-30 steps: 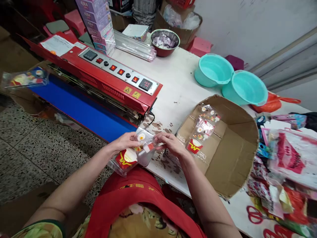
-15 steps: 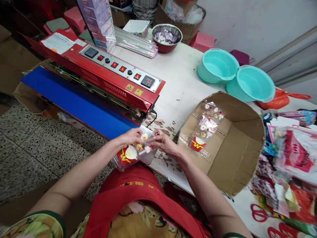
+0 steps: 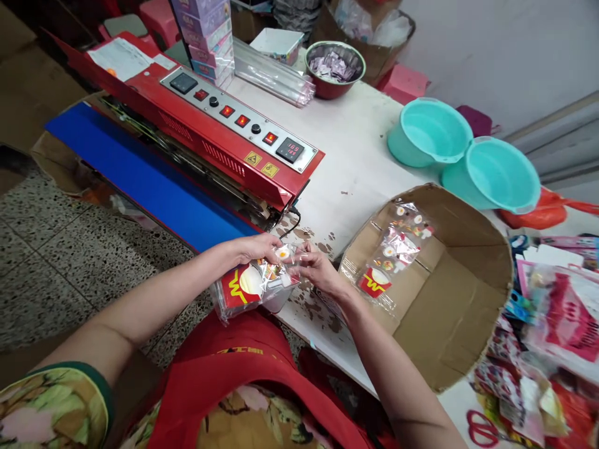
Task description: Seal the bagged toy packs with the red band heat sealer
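Note:
Between my hands is a clear plastic packet (image 3: 243,288) with a red and yellow fries-box shape, a fried-egg shape and other small pieces inside. My left hand (image 3: 260,249) grips its upper edge near the egg shape, the thumb pressed on the plastic. Fingers of my right hand (image 3: 314,267) are closed on the packet's right end. It lies slightly tilted, just in front of the blue conveyor belt (image 3: 154,181). Similar packets (image 3: 388,249) rest in a cut-down cardboard box (image 3: 461,280) on my right.
A red sealing machine (image 3: 210,131) with lit switches stands at the left. Behind are a metal bowl (image 3: 335,70) of small sachets, clear film rolls (image 3: 276,73) and two turquoise basins (image 3: 429,132). Red-handled scissors (image 3: 482,429) and mixed packages (image 3: 538,349) lie at the right.
The packet has turned flatter, showing more of its front. My left hand has shifted right along its top edge. The whole view has moved slightly.

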Action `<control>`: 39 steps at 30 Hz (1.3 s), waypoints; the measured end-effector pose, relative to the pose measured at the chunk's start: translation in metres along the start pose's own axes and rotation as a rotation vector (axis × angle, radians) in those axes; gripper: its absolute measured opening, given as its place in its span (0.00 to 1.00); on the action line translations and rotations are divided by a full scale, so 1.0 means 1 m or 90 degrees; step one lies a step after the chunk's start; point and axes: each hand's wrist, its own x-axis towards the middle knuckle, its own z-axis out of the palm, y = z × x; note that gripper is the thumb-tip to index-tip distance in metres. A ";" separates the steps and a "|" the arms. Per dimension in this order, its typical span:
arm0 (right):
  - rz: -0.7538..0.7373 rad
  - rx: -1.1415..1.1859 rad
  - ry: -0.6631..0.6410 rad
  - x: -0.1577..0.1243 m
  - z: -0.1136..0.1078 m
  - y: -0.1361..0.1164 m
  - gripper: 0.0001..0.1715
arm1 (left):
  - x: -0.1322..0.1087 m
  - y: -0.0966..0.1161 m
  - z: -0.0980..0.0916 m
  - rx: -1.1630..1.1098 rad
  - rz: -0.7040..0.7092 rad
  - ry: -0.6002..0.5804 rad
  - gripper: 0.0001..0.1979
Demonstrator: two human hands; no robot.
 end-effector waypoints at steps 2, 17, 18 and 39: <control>0.009 0.001 0.032 -0.001 0.001 0.005 0.18 | 0.004 0.003 0.003 -0.004 0.000 -0.003 0.16; -0.017 -0.226 0.089 0.006 0.012 -0.016 0.11 | 0.007 0.003 -0.010 -0.004 0.047 -0.039 0.21; -0.015 -0.232 0.096 0.006 0.014 -0.017 0.10 | 0.006 0.004 -0.012 0.001 0.059 -0.065 0.21; 0.010 -0.210 0.081 0.005 0.022 0.004 0.04 | 0.015 -0.009 -0.009 0.342 0.148 0.090 0.26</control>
